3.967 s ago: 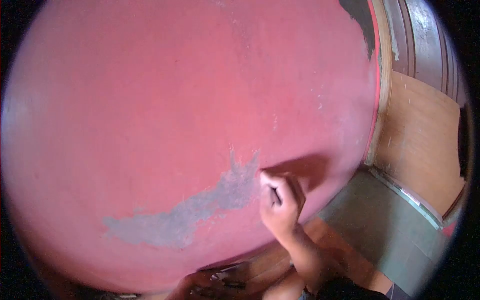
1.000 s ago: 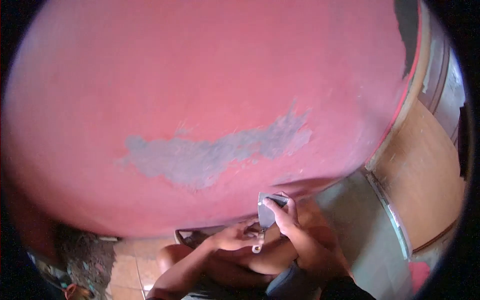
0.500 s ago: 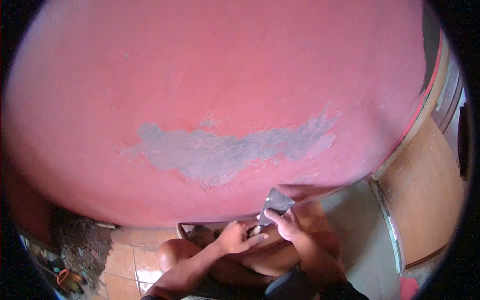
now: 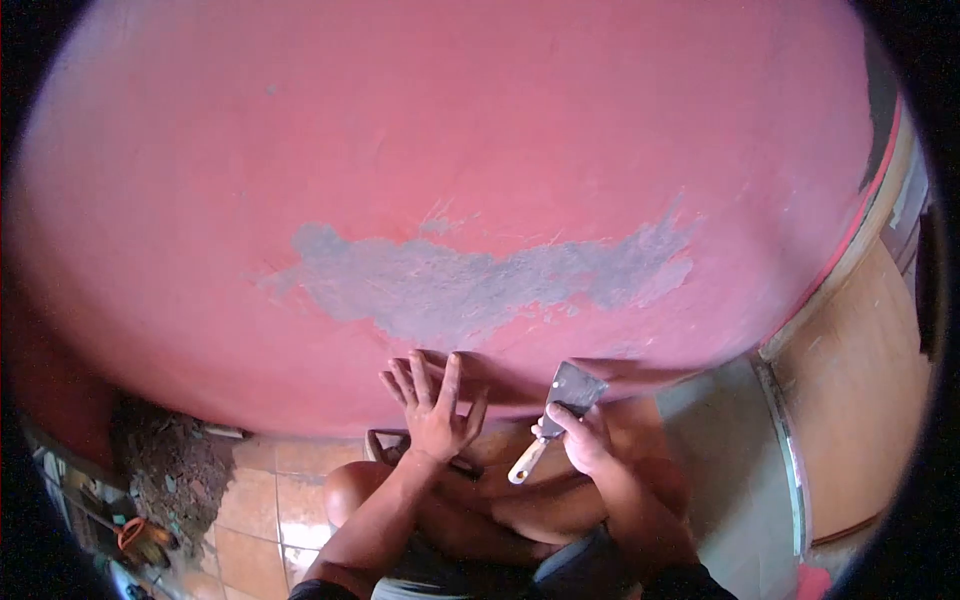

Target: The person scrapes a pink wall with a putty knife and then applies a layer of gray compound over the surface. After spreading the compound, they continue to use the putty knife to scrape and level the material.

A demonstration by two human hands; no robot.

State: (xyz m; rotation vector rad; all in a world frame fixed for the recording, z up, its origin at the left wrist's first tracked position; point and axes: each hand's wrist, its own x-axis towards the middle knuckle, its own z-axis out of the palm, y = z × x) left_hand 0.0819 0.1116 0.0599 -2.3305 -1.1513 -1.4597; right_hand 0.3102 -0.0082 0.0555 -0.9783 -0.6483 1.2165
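1 red wall [image 4: 450, 130]; grey patch [image 4: 470, 285]; tile flr [image 4: 248, 505]

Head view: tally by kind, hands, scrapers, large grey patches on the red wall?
Hands: 2 (left hand, right hand)
Scraper: 1
Large grey patch: 1
Total: 4

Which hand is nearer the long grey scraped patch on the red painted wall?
Left. The left hand, fingers spread, reaches just below the grey patch; the right hand sits lower, gripping a metal scraper.
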